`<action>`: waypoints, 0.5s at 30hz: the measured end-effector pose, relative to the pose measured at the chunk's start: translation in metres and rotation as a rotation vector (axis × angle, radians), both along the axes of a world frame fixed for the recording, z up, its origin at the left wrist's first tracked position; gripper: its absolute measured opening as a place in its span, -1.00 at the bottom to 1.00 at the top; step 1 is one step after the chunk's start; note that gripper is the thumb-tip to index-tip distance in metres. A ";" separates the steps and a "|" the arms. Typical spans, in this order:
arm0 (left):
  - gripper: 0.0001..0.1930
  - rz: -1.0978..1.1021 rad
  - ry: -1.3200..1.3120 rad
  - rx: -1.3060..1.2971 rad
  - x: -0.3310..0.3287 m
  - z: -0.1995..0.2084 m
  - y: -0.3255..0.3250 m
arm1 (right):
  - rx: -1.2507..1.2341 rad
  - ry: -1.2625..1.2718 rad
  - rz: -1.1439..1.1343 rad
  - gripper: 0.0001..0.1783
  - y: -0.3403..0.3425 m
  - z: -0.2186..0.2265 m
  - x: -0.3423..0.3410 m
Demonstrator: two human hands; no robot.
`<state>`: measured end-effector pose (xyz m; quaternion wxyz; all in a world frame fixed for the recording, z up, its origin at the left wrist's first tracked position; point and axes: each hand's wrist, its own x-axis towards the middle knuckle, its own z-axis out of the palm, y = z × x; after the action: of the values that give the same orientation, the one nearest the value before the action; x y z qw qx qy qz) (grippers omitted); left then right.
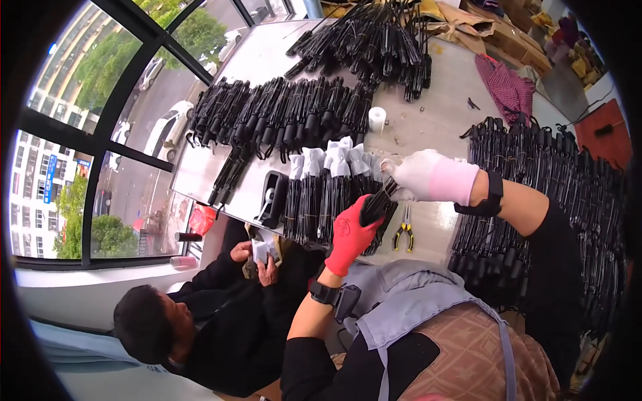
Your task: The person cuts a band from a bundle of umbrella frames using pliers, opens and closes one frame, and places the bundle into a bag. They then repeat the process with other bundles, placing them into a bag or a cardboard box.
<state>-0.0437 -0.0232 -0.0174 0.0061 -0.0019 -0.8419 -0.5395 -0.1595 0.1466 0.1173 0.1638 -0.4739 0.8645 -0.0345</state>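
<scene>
Sticks (386, 194), thin and black, are in the left grip (354, 229), which wears red and is closed around them. The right grip (418, 176), in white, is bent by their top end; I cannot tell if it pinches. White-topped black bundles (333, 204) lie left of the left grip on the table (414, 130). Pliers (404, 228) lie just below the right grip.

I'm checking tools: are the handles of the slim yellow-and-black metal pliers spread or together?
Spread: the pliers show pale tabletop between their handles.
</scene>
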 end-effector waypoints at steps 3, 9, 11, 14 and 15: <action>-0.63 -0.020 0.040 0.365 0.010 -0.013 -0.007 | -0.036 -0.374 -0.191 -0.56 -0.006 -0.006 0.004; -0.68 0.136 -0.298 0.991 0.023 0.003 -0.023 | -0.794 -1.265 -0.847 -0.63 0.030 -0.144 0.034; -0.75 0.256 -0.327 1.460 0.019 0.003 -0.024 | -0.538 -0.887 -1.213 -0.53 0.082 -0.251 0.037; -0.72 0.398 -0.357 1.395 0.035 -0.042 -0.038 | 0.034 -0.323 -0.988 -0.36 0.095 -0.336 0.083; -0.70 0.471 -0.368 1.357 0.043 -0.048 -0.044 | 0.040 -0.354 -0.971 -0.36 0.081 -0.339 0.090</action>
<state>-0.0010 -0.0675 -0.0653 -0.0200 0.2733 -0.2890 -0.9173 -0.0694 0.2280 -0.2221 0.2818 -0.0015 0.9443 -0.1697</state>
